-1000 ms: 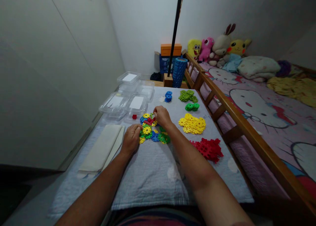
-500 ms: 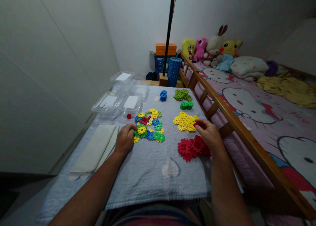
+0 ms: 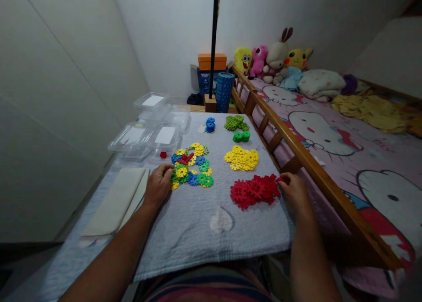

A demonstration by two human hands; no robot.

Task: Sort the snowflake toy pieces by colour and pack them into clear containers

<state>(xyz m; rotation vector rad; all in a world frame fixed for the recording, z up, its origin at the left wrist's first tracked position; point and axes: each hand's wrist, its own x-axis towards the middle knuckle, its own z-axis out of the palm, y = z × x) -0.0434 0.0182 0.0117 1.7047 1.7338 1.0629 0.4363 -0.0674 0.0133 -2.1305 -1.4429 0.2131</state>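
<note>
My right hand (image 3: 292, 190) is at the right end of a pile of red square toothed building pieces (image 3: 255, 190), with thumb and fingers pinched on a small red piece (image 3: 280, 179). My left hand (image 3: 159, 182) rests on the cloth with curled fingers, its fingertips at the left edge of a mixed heap of yellow, green and blue disc pieces (image 3: 201, 179). What those fingertips hold, if anything, is hidden. A few red pieces (image 3: 185, 159) lie on top of that heap. Beyond the red pile sits a pile of yellow discs (image 3: 242, 158).
Green pieces (image 3: 236, 122), darker green discs (image 3: 241, 137) and blue discs (image 3: 210, 125) form piles farther back. Lidded clear boxes (image 3: 132, 137) stand at back left, a red piece (image 3: 163, 154) by them. Folded cloth (image 3: 115, 201) lies left; a wooden bed rail (image 3: 296, 139) borders the right.
My right hand has moved from beside the yellow pile toward me, to the right end of the red pile. My left hand stays by the mixed heap. The view has shifted slightly.
</note>
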